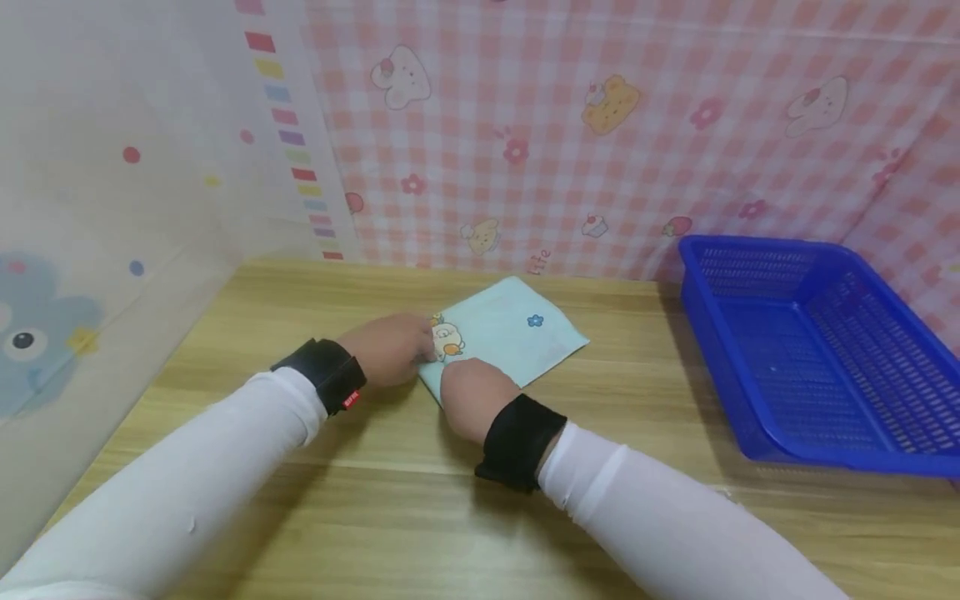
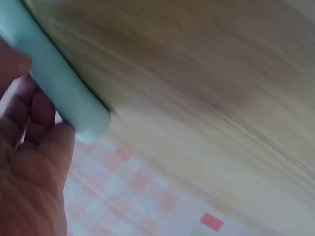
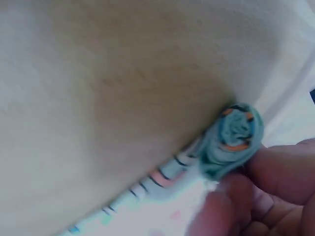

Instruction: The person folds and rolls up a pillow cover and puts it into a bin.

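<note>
A light blue cloth (image 1: 506,329) with a cartoon animal and a small flower lies on the wooden table. Its near-left edge is rolled up. In the left wrist view the roll (image 2: 69,91) is a smooth tube, and my left hand (image 1: 388,346) holds it with curled fingers near its far end. My right hand (image 1: 476,398) pinches the other end between thumb and fingers. The right wrist view shows that roll end (image 3: 238,130) as a tight spiral with dark and orange print, the flat part of the cloth stretching away from it.
A blue plastic basket (image 1: 708,354) with meshed sides stands on the table (image 1: 630,467) at the right. Behind the table hangs a pink checked cover (image 1: 465,108), and a pale printed sheet (image 1: 172,108) covers the left side.
</note>
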Demonstrator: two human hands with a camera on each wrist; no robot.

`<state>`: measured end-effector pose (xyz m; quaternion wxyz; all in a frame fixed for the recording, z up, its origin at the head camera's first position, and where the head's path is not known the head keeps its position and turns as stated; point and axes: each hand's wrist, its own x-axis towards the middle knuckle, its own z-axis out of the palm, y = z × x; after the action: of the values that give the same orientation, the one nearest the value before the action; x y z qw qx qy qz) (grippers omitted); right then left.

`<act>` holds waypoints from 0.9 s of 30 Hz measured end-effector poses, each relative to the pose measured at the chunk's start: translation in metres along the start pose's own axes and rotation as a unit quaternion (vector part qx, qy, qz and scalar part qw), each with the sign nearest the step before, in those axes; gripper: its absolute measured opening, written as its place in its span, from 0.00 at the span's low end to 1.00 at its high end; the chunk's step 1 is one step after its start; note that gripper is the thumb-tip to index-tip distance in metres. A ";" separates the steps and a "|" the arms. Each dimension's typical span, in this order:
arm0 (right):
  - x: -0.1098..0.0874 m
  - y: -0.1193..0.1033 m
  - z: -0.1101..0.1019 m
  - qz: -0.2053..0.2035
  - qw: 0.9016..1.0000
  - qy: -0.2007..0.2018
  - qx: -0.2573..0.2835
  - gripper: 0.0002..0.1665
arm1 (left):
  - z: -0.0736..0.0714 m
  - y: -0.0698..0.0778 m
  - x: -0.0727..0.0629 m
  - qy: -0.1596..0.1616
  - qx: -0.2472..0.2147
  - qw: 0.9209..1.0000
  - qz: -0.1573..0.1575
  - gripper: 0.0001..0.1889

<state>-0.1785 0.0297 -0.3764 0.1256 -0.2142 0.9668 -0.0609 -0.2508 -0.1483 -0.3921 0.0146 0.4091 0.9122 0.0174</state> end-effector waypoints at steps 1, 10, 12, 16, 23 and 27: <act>-0.003 -0.005 0.002 -0.003 1.000 0.013 -0.015 0.08 | -0.001 -0.001 -0.002 -0.005 -0.011 1.000 -0.003 0.12; -0.010 -0.023 0.019 0.007 0.993 0.084 -0.084 0.16 | -0.005 0.001 -0.001 -0.028 -0.006 0.999 -0.040 0.17; -0.009 -0.021 0.019 -0.008 0.992 0.082 -0.092 0.14 | -0.006 0.003 -0.001 -0.034 -0.011 0.998 -0.055 0.18; -0.007 -0.010 0.013 -0.028 0.996 0.053 -0.072 0.10 | -0.006 0.003 0.001 -0.046 -0.030 0.995 -0.080 0.20; 0.005 0.011 0.003 -0.010 0.999 -0.028 0.032 0.06 | -0.004 -0.002 0.006 -0.059 -0.073 0.991 -0.095 0.20; 0.011 0.024 -0.001 0.012 0.994 -0.058 0.092 0.07 | -0.006 -0.004 0.011 -0.072 -0.100 0.987 -0.107 0.16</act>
<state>-0.1984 0.0466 -0.3822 0.2014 -0.1933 0.9506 -0.1356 -0.2611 -0.1432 -0.3869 0.1231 0.3054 0.9411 0.0773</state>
